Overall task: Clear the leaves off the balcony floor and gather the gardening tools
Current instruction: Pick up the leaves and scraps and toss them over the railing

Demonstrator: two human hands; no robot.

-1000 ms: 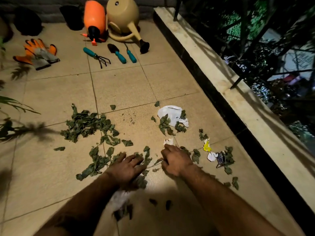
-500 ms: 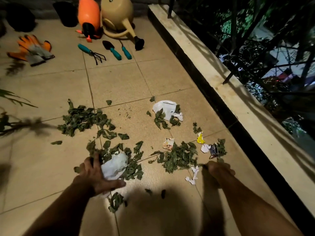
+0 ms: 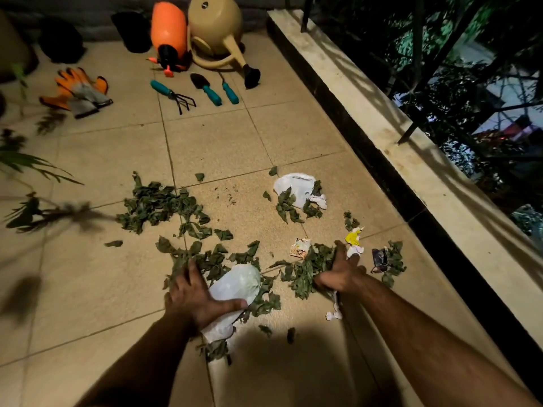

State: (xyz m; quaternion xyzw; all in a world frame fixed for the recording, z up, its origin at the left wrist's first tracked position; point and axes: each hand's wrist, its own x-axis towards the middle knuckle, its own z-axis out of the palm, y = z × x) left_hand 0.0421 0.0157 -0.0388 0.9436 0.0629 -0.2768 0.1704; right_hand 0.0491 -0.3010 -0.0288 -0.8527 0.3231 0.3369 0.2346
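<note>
Dry green leaves lie scattered over the tan tiled floor. My left hand lies flat, fingers apart, against a white plastic bag and the leaves around it. My right hand is spread with its palm against a leaf pile. A bigger leaf heap lies to the far left. At the far wall lie a hand rake, a trowel, a teal-handled tool, an orange sprayer, a beige watering can and orange-grey gloves.
A second white bag with leaves lies further out. Paper scraps sit near my right hand: a yellow scrap, a printed wrapper, a dark wrapper. A raised ledge with railing bounds the right. Plant fronds and black pots stand at left.
My hands, side by side a second ago, spread apart. The right hand has since swept forward and left into the leaf pile. The left hand stays against the white bag.
</note>
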